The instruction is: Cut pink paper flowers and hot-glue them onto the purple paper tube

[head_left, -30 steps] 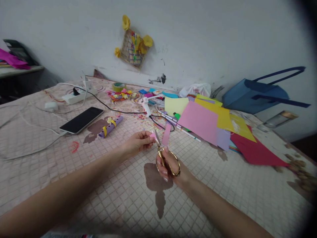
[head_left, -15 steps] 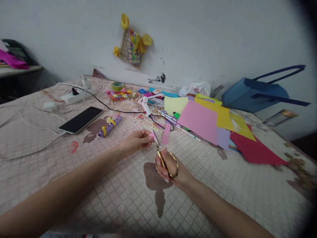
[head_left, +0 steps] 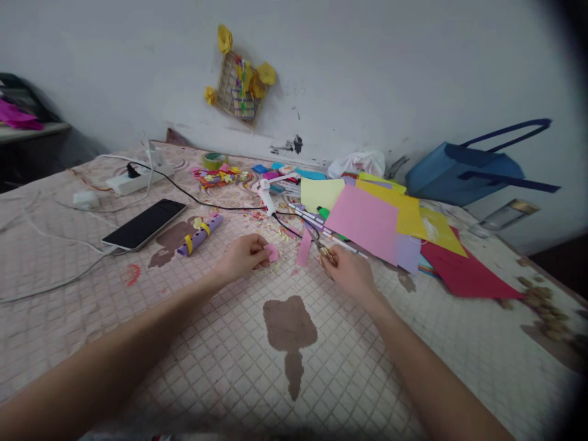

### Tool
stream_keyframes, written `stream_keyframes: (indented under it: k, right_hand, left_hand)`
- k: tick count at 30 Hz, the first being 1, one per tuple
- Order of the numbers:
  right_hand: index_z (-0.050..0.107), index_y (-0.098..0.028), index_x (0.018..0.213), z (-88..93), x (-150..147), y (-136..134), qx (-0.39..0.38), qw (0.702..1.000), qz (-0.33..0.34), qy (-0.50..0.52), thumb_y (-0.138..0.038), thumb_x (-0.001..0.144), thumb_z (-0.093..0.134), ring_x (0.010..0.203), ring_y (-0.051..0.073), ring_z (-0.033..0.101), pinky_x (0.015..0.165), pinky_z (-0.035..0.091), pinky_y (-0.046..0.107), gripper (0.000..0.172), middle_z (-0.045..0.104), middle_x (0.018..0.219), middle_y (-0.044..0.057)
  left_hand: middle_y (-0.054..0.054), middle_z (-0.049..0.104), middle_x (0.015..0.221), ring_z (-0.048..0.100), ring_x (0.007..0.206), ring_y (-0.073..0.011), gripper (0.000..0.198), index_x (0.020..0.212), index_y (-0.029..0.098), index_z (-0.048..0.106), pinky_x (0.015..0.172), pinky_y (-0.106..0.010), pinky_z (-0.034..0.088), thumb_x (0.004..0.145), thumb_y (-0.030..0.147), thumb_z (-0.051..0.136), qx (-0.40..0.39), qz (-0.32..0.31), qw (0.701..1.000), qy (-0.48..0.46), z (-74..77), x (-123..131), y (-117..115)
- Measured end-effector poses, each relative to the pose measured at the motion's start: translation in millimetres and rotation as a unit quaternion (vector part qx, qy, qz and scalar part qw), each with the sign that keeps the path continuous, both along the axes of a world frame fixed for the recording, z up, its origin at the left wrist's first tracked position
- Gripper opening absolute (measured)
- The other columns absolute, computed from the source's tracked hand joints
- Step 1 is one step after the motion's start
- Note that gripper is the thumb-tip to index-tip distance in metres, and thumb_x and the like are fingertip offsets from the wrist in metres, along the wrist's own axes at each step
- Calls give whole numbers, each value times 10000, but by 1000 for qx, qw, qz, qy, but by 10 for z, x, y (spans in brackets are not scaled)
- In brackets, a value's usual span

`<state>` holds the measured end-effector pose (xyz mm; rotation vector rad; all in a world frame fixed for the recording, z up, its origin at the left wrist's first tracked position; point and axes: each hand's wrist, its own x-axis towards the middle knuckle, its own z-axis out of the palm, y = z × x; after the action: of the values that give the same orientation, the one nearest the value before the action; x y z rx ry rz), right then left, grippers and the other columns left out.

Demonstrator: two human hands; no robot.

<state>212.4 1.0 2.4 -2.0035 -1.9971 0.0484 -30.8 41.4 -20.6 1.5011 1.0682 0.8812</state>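
A wall (head_left: pixel 367 73) rises behind the glue gun (head_left: pixel 267 195); the table (head_left: pixel 202 367) spreads beneath it, near edge blurred. Right of the gun sits a blue bag (head_left: pixel 463 174), contents hidden. On the gun's near side, the right hand (head_left: pixel 353 271) curls round the scissors (head_left: pixel 326 252), partly covering the handles; the left hand (head_left: pixel 241 257) pinches a pink scrap (head_left: pixel 272 252), partly hidden by its fingers.

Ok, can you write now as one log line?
left hand: holds small pink paper piece | right hand: holds gold-handled metal scissors | between hands: narrow pink paper strip
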Motion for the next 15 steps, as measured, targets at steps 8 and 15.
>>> stream_keyframes:
  k: [8,15]
  right_hand:
    - [572,-180,822,-26,93,14,-27,993,-27,-110,-412,825,493,652,202,584,503,246,263,245,642,768,68]
    - [577,-175,823,22,-23,-54,62,995,44,62,-310,832,492,826,213,552,592,353,276,160,589,930,96]
  left_hand:
    - [-41,577,774,481,563,-104,152,708,176,688,470,-192,354,710,323,649,175,65,980,75,3,-43,25]
    - [-66,566,857,502,731,-152,201,904,222,697,647,-255,391,833,282,520,336,37,930,147,114,15,-137]
